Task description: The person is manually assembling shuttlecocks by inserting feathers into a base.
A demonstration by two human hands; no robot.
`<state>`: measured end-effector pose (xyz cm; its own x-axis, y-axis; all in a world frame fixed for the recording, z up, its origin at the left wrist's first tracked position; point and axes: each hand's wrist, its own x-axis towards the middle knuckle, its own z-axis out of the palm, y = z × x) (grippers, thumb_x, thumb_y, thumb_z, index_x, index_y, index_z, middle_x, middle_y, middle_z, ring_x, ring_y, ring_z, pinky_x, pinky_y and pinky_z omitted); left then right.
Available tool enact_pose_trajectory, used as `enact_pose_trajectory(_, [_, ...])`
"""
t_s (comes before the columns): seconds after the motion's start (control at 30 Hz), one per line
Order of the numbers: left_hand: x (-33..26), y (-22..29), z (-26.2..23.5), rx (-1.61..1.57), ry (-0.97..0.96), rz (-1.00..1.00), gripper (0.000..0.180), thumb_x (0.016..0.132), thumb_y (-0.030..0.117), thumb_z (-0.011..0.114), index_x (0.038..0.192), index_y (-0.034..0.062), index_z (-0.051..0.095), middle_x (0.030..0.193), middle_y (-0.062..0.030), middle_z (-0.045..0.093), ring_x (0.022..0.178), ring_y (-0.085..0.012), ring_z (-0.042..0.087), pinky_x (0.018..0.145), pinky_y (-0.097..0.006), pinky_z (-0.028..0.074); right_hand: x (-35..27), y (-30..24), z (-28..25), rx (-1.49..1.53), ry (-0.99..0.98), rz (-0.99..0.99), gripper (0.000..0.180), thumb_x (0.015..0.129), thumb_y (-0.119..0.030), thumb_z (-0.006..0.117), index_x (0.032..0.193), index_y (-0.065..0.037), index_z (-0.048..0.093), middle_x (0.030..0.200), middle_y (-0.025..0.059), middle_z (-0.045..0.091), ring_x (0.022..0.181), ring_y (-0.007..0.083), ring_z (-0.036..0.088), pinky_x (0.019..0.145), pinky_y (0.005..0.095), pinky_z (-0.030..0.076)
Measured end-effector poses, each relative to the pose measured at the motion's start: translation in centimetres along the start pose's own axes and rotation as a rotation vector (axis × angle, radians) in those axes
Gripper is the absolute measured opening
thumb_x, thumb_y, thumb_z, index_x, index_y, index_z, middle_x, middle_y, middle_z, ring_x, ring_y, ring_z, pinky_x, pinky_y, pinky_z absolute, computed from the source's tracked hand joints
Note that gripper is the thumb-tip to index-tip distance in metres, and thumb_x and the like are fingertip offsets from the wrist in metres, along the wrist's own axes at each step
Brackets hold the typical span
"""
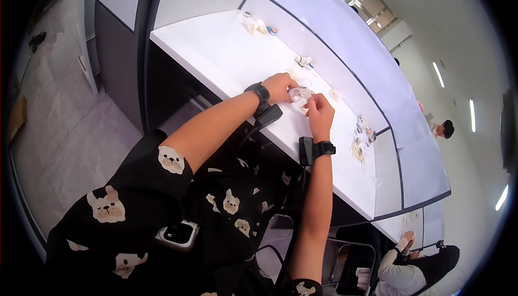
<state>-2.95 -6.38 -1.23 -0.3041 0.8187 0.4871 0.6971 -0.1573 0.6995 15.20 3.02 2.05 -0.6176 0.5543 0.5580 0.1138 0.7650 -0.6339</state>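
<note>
Over the white desk (199, 40), my left hand (278, 88) holds a small clear plastic piece (298, 95), round like a cup or pouch, with its fingers closed on the near side. At the other side of this piece, my right hand (319, 110) has its thumb and fingers pinched together. Whatever sits in that pinch is too small to make out. Just beyond my hands lies a white, feathered thing like a shuttlecock (304, 61). A pale, fan-shaped piece (335, 95) rests to the right of the clear plastic.
Pale pieces (251, 26) with a blue round item lie at the desk's far left corner. To the right are a bundle of thin sticks (357, 149) and several small items (366, 129). A partition (345, 53) lines the back. Another person (410, 272) sits at the lower right.
</note>
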Motion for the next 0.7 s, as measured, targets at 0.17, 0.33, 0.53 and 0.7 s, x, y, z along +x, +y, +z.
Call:
enact_pose_trajectory(0.17, [0.07, -0.18, 0.08, 0.024, 0.044, 0.066, 0.035, 0.071, 0.018, 0.086, 0.105, 0.0126, 0.078, 0.1, -0.0142, 0.071, 0.097, -0.0328, 0.067, 0.086, -0.041, 0.053, -0.14, -0.48, -0.09, 0.06, -0.036, 0.046, 0.02, 0.096, -0.015, 0.061, 0.098, 0.003, 0.07, 0.074, 0.0083, 0.072, 0.06, 0.0114, 0.062, 0.057, 0.0268, 0.049])
enact_pose_trajectory(0.33, [0.16, -0.37, 0.17, 0.022, 0.066, 0.095, 0.034, 0.071, 0.018, 0.085, 0.103, 0.0131, 0.078, 0.095, -0.0146, 0.074, 0.094, -0.0332, 0.069, 0.084, -0.041, 0.054, -0.12, -0.66, -0.23, 0.087, -0.049, 0.061, 0.023, 0.097, -0.015, 0.061, 0.103, 0.005, 0.069, 0.075, 0.0081, 0.071, 0.058, 0.0107, 0.058, 0.056, 0.0267, 0.047])
enact_pose_trajectory(0.53, [0.21, -0.31, 0.07, -0.003, -0.006, 0.032, 0.041, 0.073, 0.019, 0.085, 0.111, 0.0094, 0.076, 0.106, -0.0141, 0.064, 0.099, -0.0305, 0.064, 0.09, -0.039, 0.051, -0.17, -1.04, -0.31, 0.113, -0.051, 0.079, 0.025, 0.098, -0.015, 0.06, 0.107, 0.005, 0.07, 0.075, 0.0076, 0.07, 0.057, 0.0108, 0.057, 0.055, 0.0267, 0.046])
enact_pose_trajectory(0.7, [0.34, -0.34, -0.08, -0.022, -0.041, 0.032, 0.041, 0.073, 0.021, 0.086, 0.111, 0.0082, 0.075, 0.108, -0.0147, 0.065, 0.096, -0.031, 0.064, 0.088, -0.039, 0.052, -0.08, -0.75, -0.37, 0.111, -0.039, 0.096, 0.026, 0.099, -0.019, 0.061, 0.103, 0.004, 0.07, 0.072, 0.0075, 0.07, 0.056, 0.0108, 0.057, 0.056, 0.0269, 0.046])
